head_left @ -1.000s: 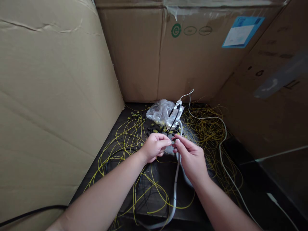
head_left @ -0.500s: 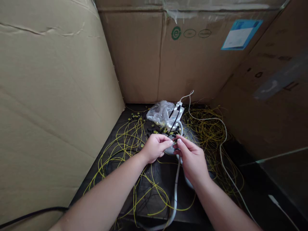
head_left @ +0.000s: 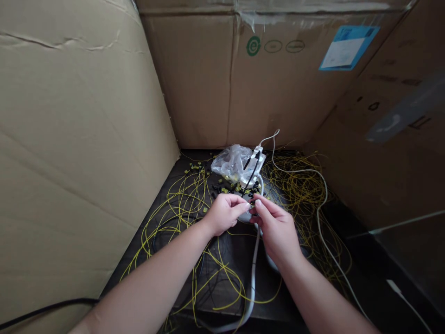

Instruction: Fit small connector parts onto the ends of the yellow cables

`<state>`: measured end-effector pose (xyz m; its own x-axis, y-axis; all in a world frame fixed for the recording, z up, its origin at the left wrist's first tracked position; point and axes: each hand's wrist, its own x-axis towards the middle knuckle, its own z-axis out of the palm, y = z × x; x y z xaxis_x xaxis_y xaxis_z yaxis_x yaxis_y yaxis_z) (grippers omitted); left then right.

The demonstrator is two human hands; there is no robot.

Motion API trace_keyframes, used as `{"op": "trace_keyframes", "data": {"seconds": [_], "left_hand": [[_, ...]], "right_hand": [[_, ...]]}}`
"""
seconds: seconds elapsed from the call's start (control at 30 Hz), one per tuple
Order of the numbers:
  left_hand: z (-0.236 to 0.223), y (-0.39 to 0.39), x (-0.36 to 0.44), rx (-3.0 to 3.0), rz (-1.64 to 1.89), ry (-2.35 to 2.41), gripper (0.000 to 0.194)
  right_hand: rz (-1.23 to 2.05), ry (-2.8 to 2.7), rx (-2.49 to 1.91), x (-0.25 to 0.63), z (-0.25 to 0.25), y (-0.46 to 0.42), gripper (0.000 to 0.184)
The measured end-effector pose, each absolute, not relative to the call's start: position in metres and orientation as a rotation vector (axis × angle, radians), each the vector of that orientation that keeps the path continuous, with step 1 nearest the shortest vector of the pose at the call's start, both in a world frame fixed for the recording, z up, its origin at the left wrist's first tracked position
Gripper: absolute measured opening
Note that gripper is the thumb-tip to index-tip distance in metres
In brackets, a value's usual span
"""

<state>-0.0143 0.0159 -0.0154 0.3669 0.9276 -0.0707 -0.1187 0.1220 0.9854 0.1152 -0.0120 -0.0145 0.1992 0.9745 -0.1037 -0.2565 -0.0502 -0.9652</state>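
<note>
My left hand [head_left: 224, 214] is closed in a pinch, thumb against forefinger, over the middle of the dark surface. Close to its right, my right hand [head_left: 281, 232] also pinches, its fingertips nearly meeting those of the left. Something tiny and dark shows at the right fingertips, too small to name. What the left fingers hold is hidden. Thin yellow wires [head_left: 222, 308] spread in loose loops under and left of my hands. Just beyond the fingers lie small black pieces [head_left: 217, 190] with yellow tags among them.
A white power strip [head_left: 247, 180] with plugs in it stands behind my hands, beside a clear plastic bag [head_left: 231, 163]. A thick white cable [head_left: 254, 273] runs toward me. Tangled yellow wire [head_left: 295, 185] lies at right. Cardboard walls [head_left: 198, 83] rise on three sides.
The fingertips of my right hand have shifted very slightly toward the left hand. The view has tilted a little; everything else stays put.
</note>
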Motion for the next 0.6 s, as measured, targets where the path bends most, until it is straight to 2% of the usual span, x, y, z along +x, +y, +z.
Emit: {"op": "trace_keyframes", "data": {"seconds": [0.37,0.6], "left_hand": [[-0.0163,0.0166,-0.0134,1.158,0.95,0.897,0.022],[-0.0156,0.0162,-0.0135,1.176,0.961,0.915,0.02]], "right_hand": [[1.033,-1.083,-1.282,0.1171,-0.0114,-0.0156,0.037],[0.887,-1.244,-1.308,0.1182,-0.0112,-0.0167,0.03]]}}
